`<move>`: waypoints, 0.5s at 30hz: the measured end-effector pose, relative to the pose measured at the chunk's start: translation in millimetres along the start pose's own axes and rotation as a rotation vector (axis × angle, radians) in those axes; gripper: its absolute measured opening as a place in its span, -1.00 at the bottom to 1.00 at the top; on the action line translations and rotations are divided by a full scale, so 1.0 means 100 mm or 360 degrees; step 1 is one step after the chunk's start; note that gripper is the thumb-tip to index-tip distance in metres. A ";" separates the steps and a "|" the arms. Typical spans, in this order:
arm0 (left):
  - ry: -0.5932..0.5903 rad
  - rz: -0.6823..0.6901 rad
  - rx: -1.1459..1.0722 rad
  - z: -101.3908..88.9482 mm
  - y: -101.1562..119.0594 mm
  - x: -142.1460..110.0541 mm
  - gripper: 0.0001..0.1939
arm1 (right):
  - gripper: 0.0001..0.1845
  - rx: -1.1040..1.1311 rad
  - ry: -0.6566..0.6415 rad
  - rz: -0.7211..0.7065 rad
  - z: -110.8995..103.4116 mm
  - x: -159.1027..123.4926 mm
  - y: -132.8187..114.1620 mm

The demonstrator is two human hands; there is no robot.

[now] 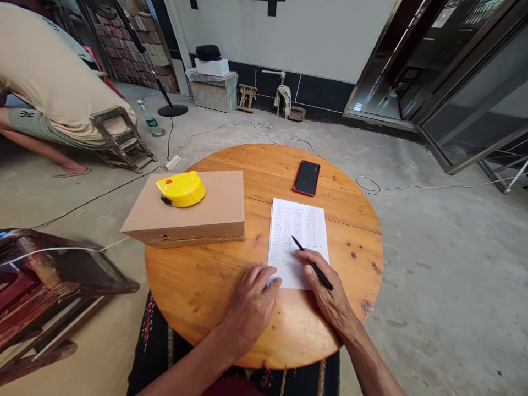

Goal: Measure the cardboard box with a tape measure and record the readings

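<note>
Black pen [322, 274] slants up and left in my right hand [330, 294], gripped between thumb and fingers. Its tip points over a sheet of paper [299, 220] covered with columns of small handwriting, too small to read; whether the tip touches is unclear. At the paper's lower left corner lies my left hand [253, 300], fingers loosely bent and resting on the edge, holding nothing. Both hands are on a round wooden table [214, 291]. Left of the paper, a yellow tape measure [183, 190] sits on top of a closed cardboard box [218, 203].
A phone [307, 177] with a red rim lies beyond the paper. To the left stands a wooden chair [53, 291]. Another person [61, 77] bends forward on a low stool [124, 140], near a plastic bottle [150, 118]. Cables [369, 187] run across the floor.
</note>
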State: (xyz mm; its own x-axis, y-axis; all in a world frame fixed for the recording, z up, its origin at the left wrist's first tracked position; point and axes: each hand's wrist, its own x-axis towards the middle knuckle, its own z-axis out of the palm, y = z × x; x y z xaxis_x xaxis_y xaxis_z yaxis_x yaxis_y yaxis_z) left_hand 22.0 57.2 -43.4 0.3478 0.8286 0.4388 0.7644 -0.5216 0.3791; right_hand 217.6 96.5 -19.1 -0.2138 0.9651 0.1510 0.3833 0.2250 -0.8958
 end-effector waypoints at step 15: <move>-0.0049 -0.0081 -0.0037 -0.03 0.13 -0.11 -0.68 | -0.66 0.0121 -0.0188 0.0110 -0.12 0.00 -0.02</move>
State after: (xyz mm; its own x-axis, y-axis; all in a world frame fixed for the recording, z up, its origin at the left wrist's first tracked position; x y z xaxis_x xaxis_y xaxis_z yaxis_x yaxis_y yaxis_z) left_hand 26.8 40.4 -41.3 0.3255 0.8600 0.3931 0.7690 -0.4827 0.4192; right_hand 227.7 97.3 -12.3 -0.2953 0.9545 0.0415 0.3326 0.1434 -0.9321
